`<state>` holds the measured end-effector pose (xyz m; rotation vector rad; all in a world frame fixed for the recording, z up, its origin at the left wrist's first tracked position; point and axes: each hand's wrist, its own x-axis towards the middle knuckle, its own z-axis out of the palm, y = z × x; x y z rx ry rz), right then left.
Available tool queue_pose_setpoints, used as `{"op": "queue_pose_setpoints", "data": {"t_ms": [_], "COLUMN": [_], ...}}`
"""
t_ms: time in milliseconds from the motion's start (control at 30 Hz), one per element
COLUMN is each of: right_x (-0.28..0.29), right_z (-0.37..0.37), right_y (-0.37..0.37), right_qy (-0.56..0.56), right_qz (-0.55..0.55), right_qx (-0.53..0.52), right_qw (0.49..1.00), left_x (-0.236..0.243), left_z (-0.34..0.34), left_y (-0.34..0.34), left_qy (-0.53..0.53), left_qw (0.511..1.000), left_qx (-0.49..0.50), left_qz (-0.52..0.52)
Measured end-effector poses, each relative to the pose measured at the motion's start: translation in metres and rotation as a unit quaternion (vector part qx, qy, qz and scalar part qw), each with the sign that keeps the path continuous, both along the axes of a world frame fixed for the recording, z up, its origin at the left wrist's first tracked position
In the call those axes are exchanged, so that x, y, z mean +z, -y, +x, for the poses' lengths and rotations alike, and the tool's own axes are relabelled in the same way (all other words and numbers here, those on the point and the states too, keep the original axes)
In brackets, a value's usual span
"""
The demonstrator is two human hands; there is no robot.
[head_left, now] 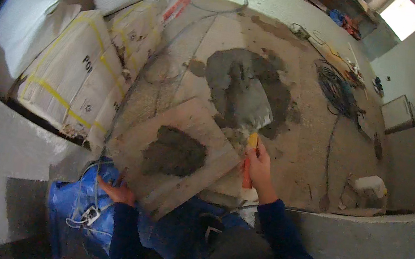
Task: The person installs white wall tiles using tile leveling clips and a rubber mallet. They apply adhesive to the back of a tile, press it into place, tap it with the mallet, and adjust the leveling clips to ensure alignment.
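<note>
We're scooping mortar w/ trowel.
Right hand gripping its handle; left hand holding tile w/ mortar blob, near edge.

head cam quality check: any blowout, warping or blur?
Head view: window at top right is blown out white; fisheye bends the grey ledge and blackens the corners; tile and trowel read clearly, a little soft; the person's dark sleeves at the lower edge lose detail.

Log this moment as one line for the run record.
left hand: grips tile lower edge | right hand: holds trowel | mortar patch on tile | mortar pile on floor
</note>
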<state>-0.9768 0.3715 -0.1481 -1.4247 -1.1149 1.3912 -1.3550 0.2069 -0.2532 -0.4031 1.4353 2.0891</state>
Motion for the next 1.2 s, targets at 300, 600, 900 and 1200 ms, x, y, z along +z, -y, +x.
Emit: {"op": "queue_pose_setpoints", "data": {"t_ms": [300, 600, 900, 1200], "right_x": [-0.102, -0.129, -0.042, -0.013], "right_z": [0.005, 0.031, -0.011, 0.004], "right_y": [-0.224, -0.273, -0.005, 0.066], "right_qy": [-0.072, -0.312, 0.224, 0.451], "right_qz": [-0.116, -0.089, 0.087, 0.154], "right_qx": [-0.052, 0.042, 0.077, 0.363], "right_qw": [0.989, 0.945, 0.968, 0.801], "left_x": [-0.021, 0.001, -0.010, -0.035], "left_z": [-0.021, -0.001, -0.008, -0.024], "left_y": [0.012, 0.029, 0.014, 0.004], "left_qy": [0.093, 0.110, 0.100, 0.127], "left_qw": [0.995, 0.992, 0.994, 0.991], "left_qx": [0.019, -0.055, -0.035, -0.021], "left_qz": [0.040, 0.031, 0.037, 0.045]}}
